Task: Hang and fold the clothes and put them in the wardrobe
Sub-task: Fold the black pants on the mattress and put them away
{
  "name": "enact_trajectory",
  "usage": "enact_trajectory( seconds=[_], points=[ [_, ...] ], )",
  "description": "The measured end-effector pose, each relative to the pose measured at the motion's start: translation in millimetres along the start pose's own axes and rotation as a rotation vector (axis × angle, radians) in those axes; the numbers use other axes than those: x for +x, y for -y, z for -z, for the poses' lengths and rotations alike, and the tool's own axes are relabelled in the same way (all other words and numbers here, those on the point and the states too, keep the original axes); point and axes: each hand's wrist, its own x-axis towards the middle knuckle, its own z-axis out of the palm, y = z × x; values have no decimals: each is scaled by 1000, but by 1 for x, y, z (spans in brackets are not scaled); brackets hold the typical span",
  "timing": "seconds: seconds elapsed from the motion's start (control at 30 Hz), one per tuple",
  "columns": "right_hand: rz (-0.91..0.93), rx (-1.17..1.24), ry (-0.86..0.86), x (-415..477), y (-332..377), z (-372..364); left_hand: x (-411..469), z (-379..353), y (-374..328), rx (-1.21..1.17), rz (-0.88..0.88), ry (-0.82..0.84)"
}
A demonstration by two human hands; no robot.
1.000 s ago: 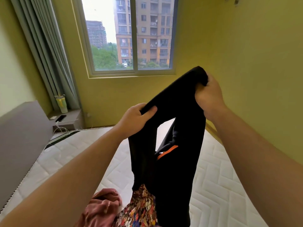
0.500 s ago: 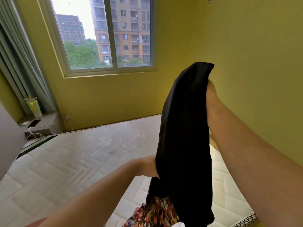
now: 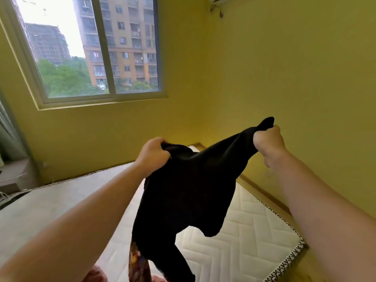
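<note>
Head view, single frame. Left hand [image 3: 152, 154] has its fingers curled round a bunched edge of the black garment [image 3: 183, 200]. Right hand [image 3: 268, 142], held higher and nearer the yellow wall [image 3: 284, 78], grips a second gathered end, with a tuft of cloth poking up past the fist. Between the two fists the fabric runs in a sagging line. The rest hangs in the air above the mattress [image 3: 254, 231], and one long limb of it trails to the bottom edge of the frame. I cannot tell whether it is trousers or a long-sleeved top. A floral garment [image 3: 135, 259] shows beside the lower part of the black one; whether the two are snagged together is hidden. A pink garment [image 3: 95, 273] is just visible at the bottom edge. My reading of the step: the piece is being spread out to find its shape, before any fold or hanging. The next move calls for locating matching corners, then laying it flat on the quilted surface away from the floral piece. Containers — none in frame. No wardrobe, hanger or basket is visible, so I cannot confirm that anything has been put away.
</note>
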Motion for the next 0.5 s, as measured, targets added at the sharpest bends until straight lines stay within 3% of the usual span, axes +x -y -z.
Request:
enact_trajectory(
  seconds=[0.07, 0.17, 0.33, 0.5],
  points=[
    [24, -138, 31, -7, -12, -1, 7, 11, -31, 57, -132, -45],
    [205, -193, 135, -28, -19, -10, 11, 17, -71, 131, -270, -74],
    [407, 41, 659, -65, -21, -28, 5, 14, -112, 162, -383, -155],
    [362, 270, 857, -76, -18, -36, -5, 17, -113, 272, -405, -209]
  ],
)
